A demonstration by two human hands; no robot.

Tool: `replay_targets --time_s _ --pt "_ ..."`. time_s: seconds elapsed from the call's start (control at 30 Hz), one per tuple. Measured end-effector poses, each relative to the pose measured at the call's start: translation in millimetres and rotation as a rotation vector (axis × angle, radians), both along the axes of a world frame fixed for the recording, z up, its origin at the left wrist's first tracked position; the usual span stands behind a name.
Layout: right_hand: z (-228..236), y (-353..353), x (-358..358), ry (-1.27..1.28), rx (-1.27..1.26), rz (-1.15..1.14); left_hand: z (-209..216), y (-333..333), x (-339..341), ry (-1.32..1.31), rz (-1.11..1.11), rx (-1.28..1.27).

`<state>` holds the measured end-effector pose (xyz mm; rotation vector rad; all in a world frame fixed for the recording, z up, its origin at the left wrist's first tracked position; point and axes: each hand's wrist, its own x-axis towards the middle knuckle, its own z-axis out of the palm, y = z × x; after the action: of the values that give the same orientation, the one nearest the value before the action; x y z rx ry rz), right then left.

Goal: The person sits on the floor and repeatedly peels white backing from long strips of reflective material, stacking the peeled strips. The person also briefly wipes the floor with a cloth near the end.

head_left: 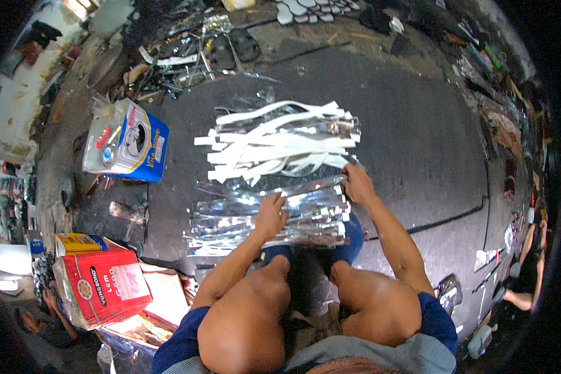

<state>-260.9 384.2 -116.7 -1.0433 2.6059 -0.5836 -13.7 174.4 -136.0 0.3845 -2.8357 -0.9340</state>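
A pile of glossy, see-through strips with white ends [230, 218] lies across the dark floor mat in front of my knees. Over that pile, my left hand [272, 215] has its fingers curled on a shiny strip [315, 186]. The right end of this strip is pinched in my right hand [358, 184], partly hidden by the fingers. Just beyond, matte white strips [280, 146] lie in a loose, wavy bundle, with shiny ones among them. My right hand is close to that bundle's near right corner.
A blue and white square can [148, 144] stands on the left, near a clear jar [126, 212]. A red box [103, 288] sits nearer on the left. Scraps [193, 59] clutter the far edge. Other people's limbs [522, 298] show at the right rim.
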Motion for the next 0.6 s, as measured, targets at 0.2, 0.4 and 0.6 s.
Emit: replay_targets --time_s 0.2,0.4,0.6 --pt "24.4 21.7 12.1 -0.573 -0.162 -0.299 43.3 5.4 -21.7 -0.038 0.168 0.263" --pt "95.7 0.1 67.7 -1.301 -0.535 -0.252 90.7 31.2 -55.8 -0.013 0.019 0.726" --pt "111.7 -18.9 90.4 -1.439 -0.562 -0.16 120.4 28.7 -48.5 -0.119 -0.083 0.818"
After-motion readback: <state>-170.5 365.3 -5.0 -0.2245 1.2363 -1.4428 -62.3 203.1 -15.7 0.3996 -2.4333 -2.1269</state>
